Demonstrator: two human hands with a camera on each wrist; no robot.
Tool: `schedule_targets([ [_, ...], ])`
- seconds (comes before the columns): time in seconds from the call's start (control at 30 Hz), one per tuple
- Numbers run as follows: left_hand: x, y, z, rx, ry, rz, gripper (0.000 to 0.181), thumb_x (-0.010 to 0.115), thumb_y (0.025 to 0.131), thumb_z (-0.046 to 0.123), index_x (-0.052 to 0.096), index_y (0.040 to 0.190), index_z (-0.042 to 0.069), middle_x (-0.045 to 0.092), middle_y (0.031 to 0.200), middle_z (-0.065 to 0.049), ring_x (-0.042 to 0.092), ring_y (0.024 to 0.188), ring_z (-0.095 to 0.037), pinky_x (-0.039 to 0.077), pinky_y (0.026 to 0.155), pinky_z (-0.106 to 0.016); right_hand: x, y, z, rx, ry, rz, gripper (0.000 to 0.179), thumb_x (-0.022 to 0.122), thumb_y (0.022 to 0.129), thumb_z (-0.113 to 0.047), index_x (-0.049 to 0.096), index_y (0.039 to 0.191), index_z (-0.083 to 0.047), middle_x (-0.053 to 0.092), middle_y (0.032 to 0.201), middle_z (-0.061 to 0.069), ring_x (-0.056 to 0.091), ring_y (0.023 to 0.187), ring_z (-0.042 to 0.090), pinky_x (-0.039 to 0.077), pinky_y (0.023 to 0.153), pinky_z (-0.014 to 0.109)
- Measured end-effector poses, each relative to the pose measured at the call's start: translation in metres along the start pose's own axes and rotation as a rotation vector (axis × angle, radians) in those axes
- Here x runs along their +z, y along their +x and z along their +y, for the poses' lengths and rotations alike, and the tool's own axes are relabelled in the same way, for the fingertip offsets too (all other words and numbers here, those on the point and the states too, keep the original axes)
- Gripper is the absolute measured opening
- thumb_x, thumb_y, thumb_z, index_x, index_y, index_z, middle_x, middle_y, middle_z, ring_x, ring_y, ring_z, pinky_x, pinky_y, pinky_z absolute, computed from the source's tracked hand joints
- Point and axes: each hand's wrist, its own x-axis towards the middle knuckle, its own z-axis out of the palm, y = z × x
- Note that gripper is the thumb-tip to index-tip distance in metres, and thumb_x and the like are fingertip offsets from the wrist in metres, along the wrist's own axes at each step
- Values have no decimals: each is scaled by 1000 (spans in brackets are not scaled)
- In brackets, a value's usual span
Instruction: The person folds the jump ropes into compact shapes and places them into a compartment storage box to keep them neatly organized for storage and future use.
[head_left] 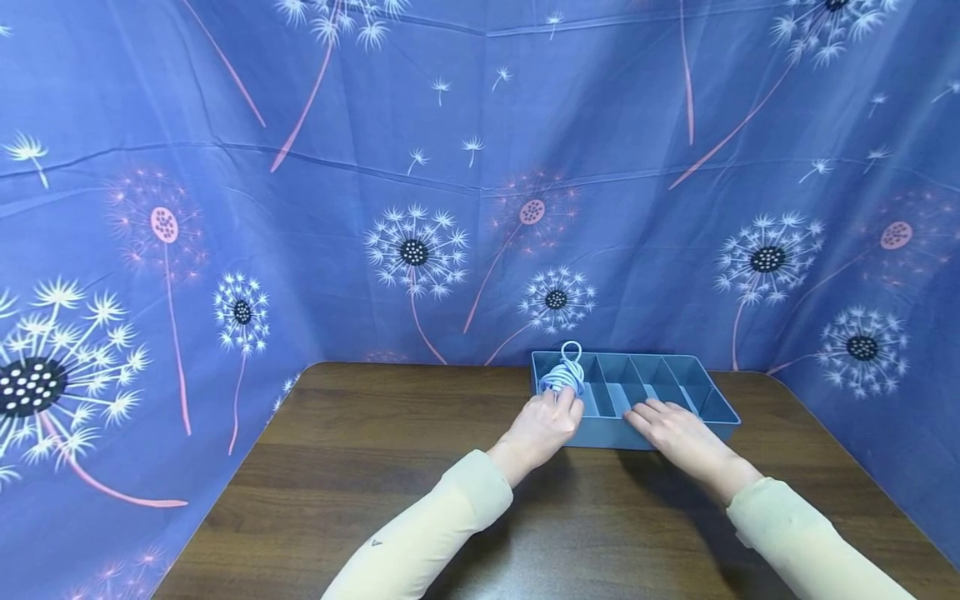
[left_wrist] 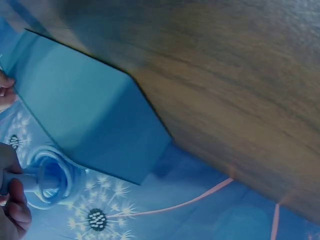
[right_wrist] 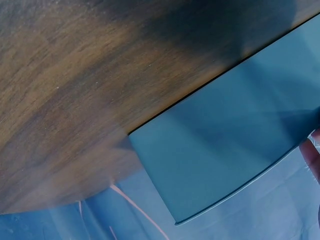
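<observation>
A light-blue coiled cord (head_left: 564, 377), with one loop standing up from it, is gripped in my left hand (head_left: 546, 425) over the leftmost compartment of a blue divided storage box (head_left: 607, 433). In the left wrist view the coil (left_wrist: 52, 175) shows above the box's rim, a straight pale part of it between thumb and fingers of the left hand (left_wrist: 15, 202). My right hand (head_left: 678, 435) holds the front rim of the box right of its middle, fingers bent over the edge. At the right border of the right wrist view, fingertips (right_wrist: 310, 155) lie right at that rim.
The box stands at the back of a brown wooden table (head_left: 360, 467), close to a blue dandelion-print cloth (head_left: 337, 275) hanging behind and at both sides. Upright dividers (head_left: 637, 379) split the box into several compartments.
</observation>
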Motion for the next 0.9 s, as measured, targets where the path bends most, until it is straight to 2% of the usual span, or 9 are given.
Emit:
schedule_targets([
  [0.13,-4,2,0,-52,16,-42,40,21,94,-2,55,80,12,51,77,-2,54,56,-13,45,43,-24,1,-1,1,3,1,1,29,47,80,-5,62,105,-3,62,95,8,60,86,24,53,70,40],
  [0.23,-2,3,0,-76,19,-57,38,23,93,-3,54,78,13,50,77,-2,53,54,-13,43,42,-24,2,-2,2,2,3,-1,30,45,81,-6,62,105,-4,62,95,8,60,86,23,53,70,40],
  [0.53,8,5,2,-33,27,-122,21,43,89,3,55,78,15,50,77,0,52,57,-10,44,45,-21,0,-1,3,9,24,-36,34,55,75,1,63,108,-4,63,96,8,61,88,24,54,72,40],
  [0.77,10,9,1,-40,26,-130,29,38,87,3,61,77,17,52,76,1,52,56,-10,43,45,-22,-2,-1,3,-3,39,-26,33,51,77,-1,64,107,-4,63,95,7,62,86,23,54,71,40],
  [0.9,10,13,4,-73,11,-186,21,48,85,4,64,78,16,56,76,1,57,59,-11,47,49,-23,-2,0,4,-12,50,-21,33,54,75,1,64,106,-4,64,94,7,62,85,22,54,71,39],
])
